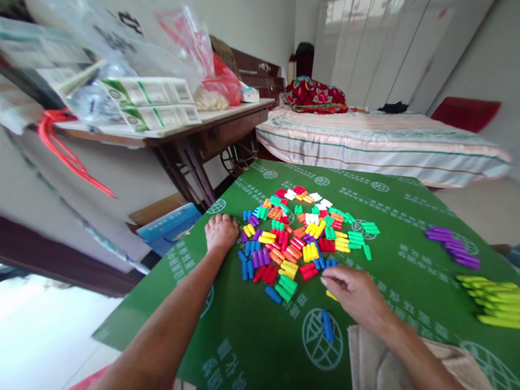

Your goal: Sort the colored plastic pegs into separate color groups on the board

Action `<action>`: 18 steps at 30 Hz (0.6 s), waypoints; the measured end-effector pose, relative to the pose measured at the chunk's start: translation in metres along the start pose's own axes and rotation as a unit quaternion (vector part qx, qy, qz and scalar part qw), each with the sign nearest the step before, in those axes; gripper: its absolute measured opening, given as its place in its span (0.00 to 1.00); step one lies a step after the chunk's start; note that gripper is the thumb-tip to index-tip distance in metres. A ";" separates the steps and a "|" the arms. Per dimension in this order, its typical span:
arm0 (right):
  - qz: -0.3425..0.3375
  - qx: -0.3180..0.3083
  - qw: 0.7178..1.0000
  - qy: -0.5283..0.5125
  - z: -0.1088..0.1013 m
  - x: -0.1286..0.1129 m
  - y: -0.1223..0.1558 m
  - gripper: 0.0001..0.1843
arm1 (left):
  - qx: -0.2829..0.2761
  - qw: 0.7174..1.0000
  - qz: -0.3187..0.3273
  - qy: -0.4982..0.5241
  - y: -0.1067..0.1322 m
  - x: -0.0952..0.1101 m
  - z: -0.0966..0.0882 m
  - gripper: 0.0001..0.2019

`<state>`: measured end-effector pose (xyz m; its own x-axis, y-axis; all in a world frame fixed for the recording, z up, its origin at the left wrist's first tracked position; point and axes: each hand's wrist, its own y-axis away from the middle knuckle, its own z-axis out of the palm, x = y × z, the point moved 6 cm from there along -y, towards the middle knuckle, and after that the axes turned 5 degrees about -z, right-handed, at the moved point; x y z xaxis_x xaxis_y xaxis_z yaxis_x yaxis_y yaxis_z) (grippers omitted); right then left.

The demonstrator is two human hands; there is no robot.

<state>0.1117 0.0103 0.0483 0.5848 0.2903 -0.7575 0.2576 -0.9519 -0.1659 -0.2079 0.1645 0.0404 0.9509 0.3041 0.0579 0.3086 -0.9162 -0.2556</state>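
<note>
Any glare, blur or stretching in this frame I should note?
Head view throughout: reflections on the glossy wardrobe doors; tiled floor washed out at lower left; clear plastic bag blurred at upper left; lime-green pieces look stretched at right; central coloured plastic pieces fairly crisp.

Green board under mixed-colour pieces, purple pieces, yellow-green pieces, beige cloth

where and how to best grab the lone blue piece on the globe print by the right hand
Probably across the middle of the blue piece, pinching its long sides, with the right hand coming from above: it's slim, lies flat and touches no other piece.
</note>
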 end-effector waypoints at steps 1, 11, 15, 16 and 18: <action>-0.013 -0.012 1.000 0.020 0.005 -0.006 0.001 0.12 | 0.002 1.000 0.000 0.001 0.001 -0.001 0.001 0.20; -0.089 -0.113 0.973 0.183 0.068 -0.075 -0.028 0.09 | 0.012 0.999 0.007 0.034 0.005 -0.008 0.000 0.18; -0.079 -0.120 0.951 0.273 0.088 -0.090 -0.061 0.12 | 0.016 0.999 0.009 0.047 0.007 -0.011 0.000 0.18; -0.073 -0.126 0.945 0.293 0.092 -0.094 -0.069 0.13 | 0.018 0.999 0.009 0.051 0.007 -0.012 0.000 0.18; -0.061 -0.146 0.933 0.323 0.102 -0.099 -0.084 0.14 | 0.022 0.998 0.010 0.057 0.006 -0.013 0.001 0.18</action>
<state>-0.0461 0.0514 0.0726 0.8549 0.4825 -0.1908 0.4954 -0.8683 0.0239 -0.2182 0.1551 0.0373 0.9544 0.2509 0.1615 0.2896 -0.9091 -0.2994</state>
